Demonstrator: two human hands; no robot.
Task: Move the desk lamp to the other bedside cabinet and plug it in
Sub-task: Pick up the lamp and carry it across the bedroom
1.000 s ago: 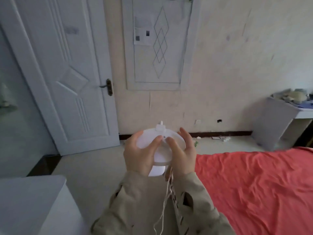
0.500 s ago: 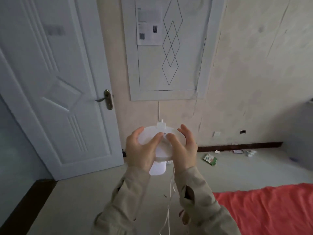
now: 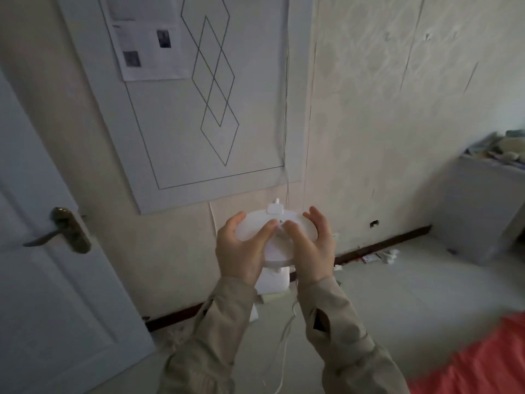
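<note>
A white desk lamp (image 3: 277, 253) with a round flat head and a boxy base is carried in the air in front of me, at mid-frame. My left hand (image 3: 241, 250) grips its left side and my right hand (image 3: 311, 245) grips its right side, thumbs on top of the round head. Its thin white cord (image 3: 284, 345) hangs down between my sleeves and runs out of the bottom of the frame. No bedside cabinet is in view.
A white door (image 3: 42, 280) with a brass handle (image 3: 66, 231) stands at left. A white wall panel (image 3: 184, 109) with a taped paper hangs ahead. The red bed (image 3: 480, 362) fills the lower right corner. A grey cabinet (image 3: 480, 211) stands at right; litter (image 3: 380, 255) lies by the skirting.
The view has moved closer to the wall and door; the bed has slid toward the lower right corner. Both hands keep the same grip on the lamp.
</note>
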